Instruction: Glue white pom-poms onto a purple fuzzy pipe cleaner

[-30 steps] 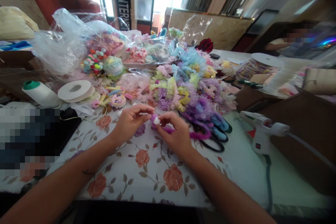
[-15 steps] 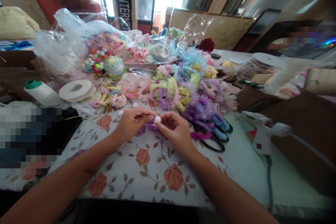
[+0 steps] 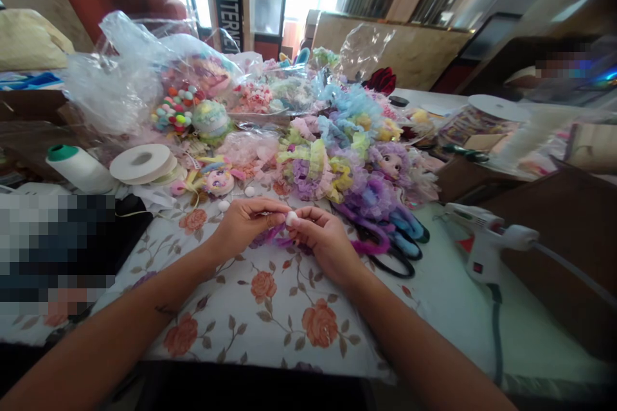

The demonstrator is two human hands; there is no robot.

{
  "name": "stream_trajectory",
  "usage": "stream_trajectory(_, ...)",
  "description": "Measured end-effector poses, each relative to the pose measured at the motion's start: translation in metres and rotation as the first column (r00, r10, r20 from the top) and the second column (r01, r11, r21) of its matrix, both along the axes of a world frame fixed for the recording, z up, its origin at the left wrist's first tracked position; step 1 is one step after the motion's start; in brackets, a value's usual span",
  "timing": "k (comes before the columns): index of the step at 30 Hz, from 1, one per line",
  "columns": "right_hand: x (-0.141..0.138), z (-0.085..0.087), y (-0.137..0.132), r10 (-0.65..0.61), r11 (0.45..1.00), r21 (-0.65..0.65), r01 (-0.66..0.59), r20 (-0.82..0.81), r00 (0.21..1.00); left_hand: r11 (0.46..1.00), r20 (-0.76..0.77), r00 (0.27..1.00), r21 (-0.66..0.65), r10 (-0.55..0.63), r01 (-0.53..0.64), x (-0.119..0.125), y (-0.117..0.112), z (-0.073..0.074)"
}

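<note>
Where fingertips (image 3: 283, 209) meet: white ball (image 3: 291, 219)
Right hand (image 3: 329, 241): pinching it — angled inward
Left hand (image 3: 243, 226): fingertips together — contents hidden

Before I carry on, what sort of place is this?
Probably a craft workshop, perhaps for soft toys or trimmings: there is a glue gun on the right, a thread cone on the left, and a heap of colourful ruffles in the middle.
</note>
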State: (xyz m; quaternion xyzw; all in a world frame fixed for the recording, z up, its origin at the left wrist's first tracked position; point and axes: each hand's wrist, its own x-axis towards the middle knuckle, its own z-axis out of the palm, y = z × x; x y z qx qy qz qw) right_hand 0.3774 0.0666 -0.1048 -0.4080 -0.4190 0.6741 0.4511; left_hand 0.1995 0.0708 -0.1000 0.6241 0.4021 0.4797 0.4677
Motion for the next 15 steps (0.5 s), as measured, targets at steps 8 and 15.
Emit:
stream_trajectory(8, -0.0013, 0.0038, -0.0007, 0.017, 0.99, -0.139, -0.033, -0.112, 0.994, 0.993, 0.015, 0.996, -0.08, 0.083, -0.082, 0.0018, -0.0024, -0.0001)
stream_trajectory(15, -0.0013, 0.0029, -0.0002, 0.016, 0.987, -0.159, -0.036, -0.126, 0.992, 0.995, -0.042, 0.996, -0.06, 0.078, -0.08, 0.0041, -0.0063, 0.0051)
